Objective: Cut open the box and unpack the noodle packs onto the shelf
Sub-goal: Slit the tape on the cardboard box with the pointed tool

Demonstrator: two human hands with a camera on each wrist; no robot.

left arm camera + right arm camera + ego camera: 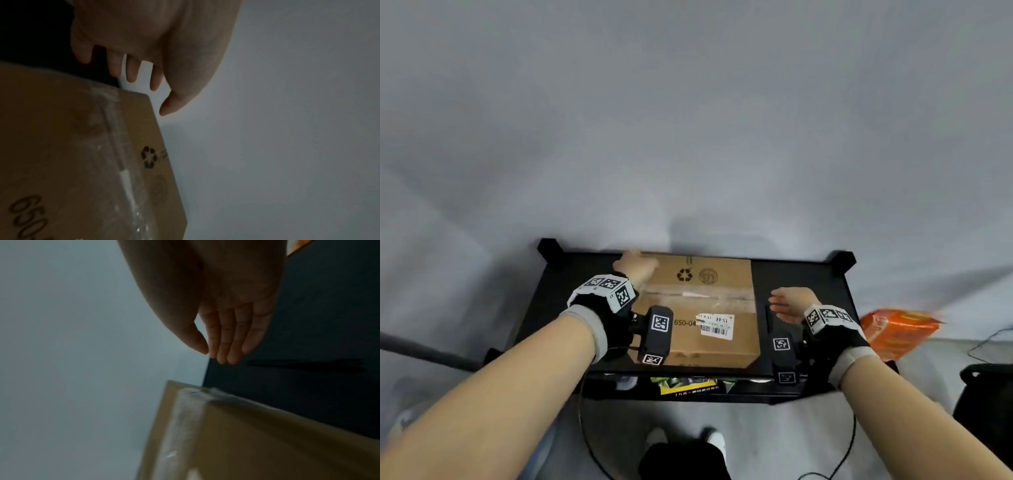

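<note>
A brown cardboard box (698, 308) lies on top of the black shelf (808, 281), its centre seam sealed with clear tape and a white label on its near half. My left hand (635, 265) hovers at the box's far left corner (141, 100), fingers spread and holding nothing (170, 100). My right hand (786, 303) is over the shelf top just right of the box, palm toward it, fingers straight and together (213, 353). The taped box edge (246, 443) shows below that hand. No noodle packs from the box are visible.
A slim dark object (767, 318) lies on the shelf top beside the box's right side, also seen from the right wrist (304, 365). An orange pack (897, 332) sits off the shelf's right end. Yellow-green packs (688, 385) show on the tier below. A grey wall stands behind.
</note>
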